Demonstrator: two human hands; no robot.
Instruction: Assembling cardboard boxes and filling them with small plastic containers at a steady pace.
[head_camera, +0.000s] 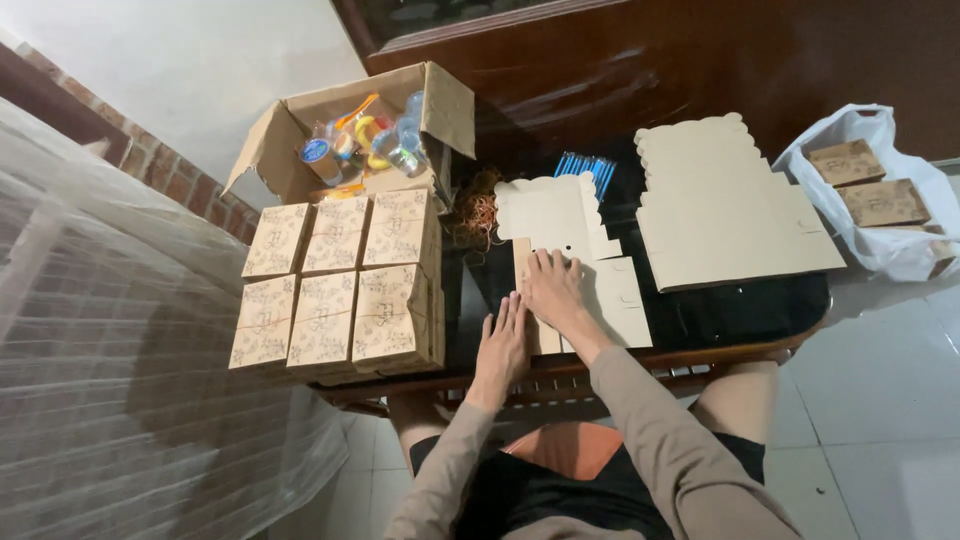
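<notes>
Six folded tan printed boxes (335, 280) fill the desk's left edge; an open brown carton (350, 130) stands behind them; flat beige box blanks (730, 200) lie stacked at the right.

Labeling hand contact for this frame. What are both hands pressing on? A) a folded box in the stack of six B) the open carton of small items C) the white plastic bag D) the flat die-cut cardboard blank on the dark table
D: the left hand and right hand both lie flat, fingers spread, on the unfolded cardboard blank on the dark table, apart from the folded boxes at the left.
</notes>
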